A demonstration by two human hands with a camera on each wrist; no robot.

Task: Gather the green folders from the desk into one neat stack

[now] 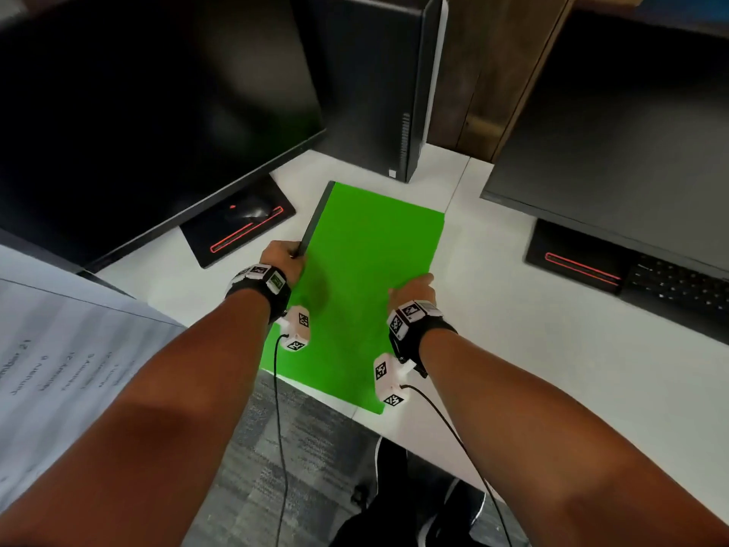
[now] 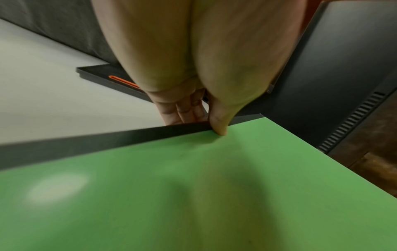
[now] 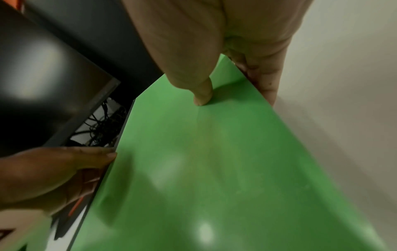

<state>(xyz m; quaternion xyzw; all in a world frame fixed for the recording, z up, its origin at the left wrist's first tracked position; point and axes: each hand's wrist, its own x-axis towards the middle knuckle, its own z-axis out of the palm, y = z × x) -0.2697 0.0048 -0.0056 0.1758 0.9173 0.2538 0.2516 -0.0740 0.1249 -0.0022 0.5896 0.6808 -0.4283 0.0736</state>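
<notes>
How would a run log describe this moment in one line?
left hand: grips folder spine | right hand: pinches opposite edge | folder: on desk

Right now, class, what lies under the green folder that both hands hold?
Under the green folder the white desk shows around its edges; the near end overhangs the carpet. The left hand grips the dark spine, the right hand the opposite edge. Anything beneath the cover is hidden.

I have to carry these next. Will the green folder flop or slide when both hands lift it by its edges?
The green folder probably stays fairly stiff: its cover lies flat and a dark spine runs along one side. Its glossy cover shows glare, so it may be slippery. The left hand and right hand pinch opposite edges, which should steady it.
</notes>
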